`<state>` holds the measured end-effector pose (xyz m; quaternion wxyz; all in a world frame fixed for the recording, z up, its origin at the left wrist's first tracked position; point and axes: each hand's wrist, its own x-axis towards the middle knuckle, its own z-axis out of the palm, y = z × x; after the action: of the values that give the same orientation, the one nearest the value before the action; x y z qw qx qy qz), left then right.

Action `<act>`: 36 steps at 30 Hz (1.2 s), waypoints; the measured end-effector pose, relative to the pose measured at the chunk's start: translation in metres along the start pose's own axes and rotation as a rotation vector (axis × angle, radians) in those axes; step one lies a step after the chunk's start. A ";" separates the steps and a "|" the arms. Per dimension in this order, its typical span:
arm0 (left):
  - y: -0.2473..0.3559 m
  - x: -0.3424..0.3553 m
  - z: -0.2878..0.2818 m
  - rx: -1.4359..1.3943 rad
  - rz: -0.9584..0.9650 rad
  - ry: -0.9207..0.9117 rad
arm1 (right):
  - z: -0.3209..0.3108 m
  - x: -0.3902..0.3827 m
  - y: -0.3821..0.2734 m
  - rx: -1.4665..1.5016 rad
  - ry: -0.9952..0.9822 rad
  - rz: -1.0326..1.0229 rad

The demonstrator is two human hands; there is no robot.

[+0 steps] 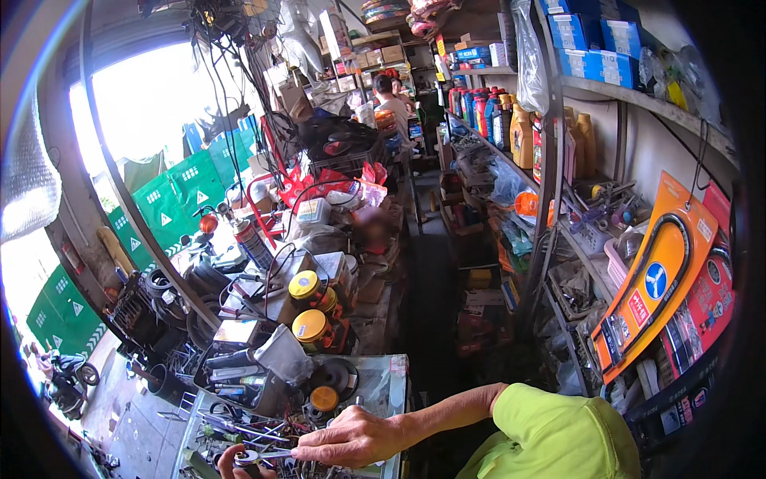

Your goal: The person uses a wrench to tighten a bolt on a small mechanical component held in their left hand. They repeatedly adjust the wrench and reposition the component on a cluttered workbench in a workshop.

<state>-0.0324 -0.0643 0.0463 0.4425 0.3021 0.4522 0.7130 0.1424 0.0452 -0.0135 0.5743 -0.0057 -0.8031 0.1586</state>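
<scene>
A metal wrench (274, 454) lies at the near edge of the scene, left of centre, its ring-shaped head to the left and its handle running right, over the cluttered bench. The right hand (351, 437) comes in from the right, palm down, nearly closed, with its fingers on the handle's right end. The left hand (230, 463) is partly cut off by the near edge; its fingers are bent beside the wrench head, but whether they grip it I cannot tell.

Loose long-shanked tools (259, 431) crowd the bench just beyond the wrench, leaving little room around the hands. Farther on stand a jar with an amber lid (324, 398), a dark round disc (335, 377) and a pale plastic bag (286, 356) slumped over a tray of tools. Behind these, yellow-lidded tubs (310, 326) block part of the worktop, with red plastic bags (319, 185) heaped farther away.

To the left are a dark bucket (165, 385) on the floor, a parked motorcycle (68, 385) and green barrier panels (171, 195). To the right, beyond a narrow aisle, shelves hold bottles (479, 108), blue boxes (590, 40) and a hanging orange package (658, 275). Another person (391, 104) is at the far end.
</scene>
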 end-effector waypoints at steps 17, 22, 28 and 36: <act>-0.007 -0.002 0.015 1.405 0.384 -0.423 | -0.049 0.040 -0.045 0.187 -0.265 0.223; -0.006 -0.011 0.001 1.327 0.335 -0.546 | -0.049 0.073 -0.032 0.453 -0.320 0.352; -0.002 -0.003 0.005 1.056 0.342 -0.928 | -0.075 0.075 -0.013 0.900 -0.163 0.919; 0.023 0.000 -0.009 0.516 0.324 -0.860 | -0.039 0.040 0.025 1.081 -0.003 1.148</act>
<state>-0.0478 -0.0721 0.0637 0.3833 0.7327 0.3380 0.4494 0.1606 0.0867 0.0283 0.3247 -0.1391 -0.4869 0.7988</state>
